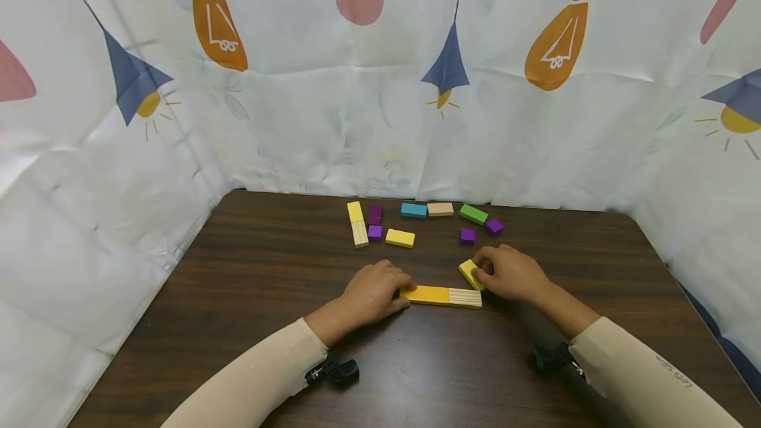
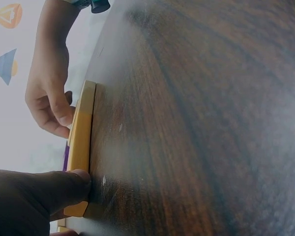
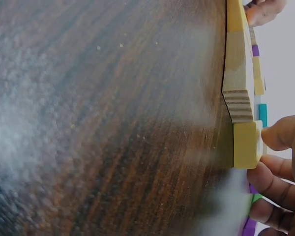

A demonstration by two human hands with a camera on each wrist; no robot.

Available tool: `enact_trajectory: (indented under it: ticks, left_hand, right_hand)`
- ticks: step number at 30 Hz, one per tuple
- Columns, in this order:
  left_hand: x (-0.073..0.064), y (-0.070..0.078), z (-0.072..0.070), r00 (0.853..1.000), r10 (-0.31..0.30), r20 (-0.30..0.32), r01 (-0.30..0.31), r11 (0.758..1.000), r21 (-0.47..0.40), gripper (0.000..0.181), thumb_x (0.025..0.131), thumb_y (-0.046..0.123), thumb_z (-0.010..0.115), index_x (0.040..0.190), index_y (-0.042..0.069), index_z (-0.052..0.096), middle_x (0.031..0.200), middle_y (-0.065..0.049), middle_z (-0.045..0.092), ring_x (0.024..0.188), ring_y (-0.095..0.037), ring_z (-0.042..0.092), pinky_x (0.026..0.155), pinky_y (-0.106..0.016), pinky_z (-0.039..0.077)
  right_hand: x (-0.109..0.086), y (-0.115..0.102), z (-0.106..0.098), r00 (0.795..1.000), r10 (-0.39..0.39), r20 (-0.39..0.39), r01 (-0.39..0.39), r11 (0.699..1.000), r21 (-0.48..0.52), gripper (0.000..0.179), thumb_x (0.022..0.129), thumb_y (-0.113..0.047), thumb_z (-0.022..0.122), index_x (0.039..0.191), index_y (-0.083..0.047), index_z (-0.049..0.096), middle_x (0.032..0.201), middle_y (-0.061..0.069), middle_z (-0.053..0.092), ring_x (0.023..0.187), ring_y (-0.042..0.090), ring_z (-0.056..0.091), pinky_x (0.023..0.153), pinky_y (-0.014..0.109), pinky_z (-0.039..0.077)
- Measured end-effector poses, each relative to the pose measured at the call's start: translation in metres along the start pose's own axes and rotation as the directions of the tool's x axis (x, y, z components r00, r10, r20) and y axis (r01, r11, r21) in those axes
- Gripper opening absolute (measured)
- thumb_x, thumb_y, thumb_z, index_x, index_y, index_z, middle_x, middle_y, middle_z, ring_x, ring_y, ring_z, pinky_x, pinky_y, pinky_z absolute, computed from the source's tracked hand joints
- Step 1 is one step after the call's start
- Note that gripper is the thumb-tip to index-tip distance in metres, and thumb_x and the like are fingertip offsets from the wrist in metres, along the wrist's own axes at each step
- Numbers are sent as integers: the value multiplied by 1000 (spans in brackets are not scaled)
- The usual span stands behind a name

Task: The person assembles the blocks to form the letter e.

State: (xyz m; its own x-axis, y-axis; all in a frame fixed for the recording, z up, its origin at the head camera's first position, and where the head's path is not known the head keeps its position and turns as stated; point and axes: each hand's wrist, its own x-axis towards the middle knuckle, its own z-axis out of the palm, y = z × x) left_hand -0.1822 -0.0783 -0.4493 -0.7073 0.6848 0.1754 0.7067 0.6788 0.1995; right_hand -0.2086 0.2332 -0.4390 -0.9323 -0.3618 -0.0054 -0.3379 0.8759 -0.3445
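A row of wooden blocks lies on the table: a yellow-orange block with a bare-wood ribbed block at its right end. At the left end my left hand pinches the yellow-orange block, its thumb on the near side; the other fingers are mostly hidden. My right hand holds a smaller yellow block, set at a slant by the row's right end. In the right wrist view, this yellow block appears close beside the ribbed end; whether they touch I cannot tell.
Toward the table's back lie a yellow-and-wood strip, a loose yellow block, a blue block, a tan block, a green block and several purple blocks. A patterned curtain hangs behind the dark table.
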Motion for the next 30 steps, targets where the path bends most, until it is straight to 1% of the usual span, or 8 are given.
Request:
enact_trajectory:
  ticks: [6, 9, 13, 17, 20, 25, 30]
  left_hand:
    - [0, 0, 0, 1000, 3, -2, -3, 1000, 1, 23, 91, 33, 80, 111, 21, 78, 107, 7, 73, 97, -16, 60, 80, -35, 52]
    - [1, 0, 0, 1000, 4, -3, -4, 1000, 3, 24, 91, 33, 80, 111, 21, 78, 107, 7, 73, 97, -16, 60, 80, -35, 52]
    - [1, -1, -1, 1000, 1, 0, -1, 1000, 3, 24, 91, 33, 80, 111, 21, 78, 107, 7, 73, 98, -16, 61, 81, -35, 53]
    - [1, 0, -1, 1000, -1, 2, 1, 1000, -1, 24, 91, 32, 80, 112, 21, 78, 107, 7, 73, 98, -16, 60, 81, -35, 53]
    - [1, 1, -1, 1000, -2, 3, 2, 1000, -3, 24, 91, 32, 79, 112, 21, 77, 108, 7, 74, 98, -16, 60, 81, -35, 53]
    - [1, 1, -1, 1000, -4, 6, 4, 1000, -4, 25, 91, 32, 79, 113, 21, 77, 109, 7, 74, 98, -17, 61, 81, -35, 53]
    - [1, 1, -1, 1000, -4, 5, 4, 1000, 1, 25, 91, 32, 80, 113, 21, 77, 108, 7, 74, 99, -17, 60, 82, -35, 53]
  right_hand:
    - [7, 3, -8, 999, 13, -29, -13, 1000, -17, 26, 96, -33, 69, 111, -12, 73, 89, -4, 68, 85, 20, 62, 60, 38, 51]
    - [14, 7, -13, 999, 11, -44, -12, 1000, -17, 25, 96, -32, 69, 110, -11, 73, 90, -2, 69, 88, 22, 63, 59, 38, 51]
    - [26, 14, -20, 998, 33, -60, -34, 999, -21, 27, 97, -31, 70, 113, -10, 73, 94, 0, 69, 94, 26, 60, 58, 40, 52]
    - [40, 22, -25, 994, 60, -87, -65, 997, -51, 36, 97, -33, 69, 120, -6, 71, 104, 7, 70, 105, 32, 57, 67, 49, 55]
    - [51, 28, -28, 992, 74, -103, -81, 994, -73, 41, 97, -32, 69, 125, -3, 69, 113, 13, 69, 113, 37, 55, 76, 55, 54]
    - [66, 33, -34, 991, 96, -91, -104, 991, -89, 44, 98, -31, 67, 131, -3, 65, 123, 18, 66, 121, 40, 51, 80, 58, 53]
    - [74, 36, -38, 993, 105, -63, -109, 991, -78, 45, 99, -31, 65, 133, -1, 63, 125, 19, 65, 120, 41, 50, 82, 59, 52]
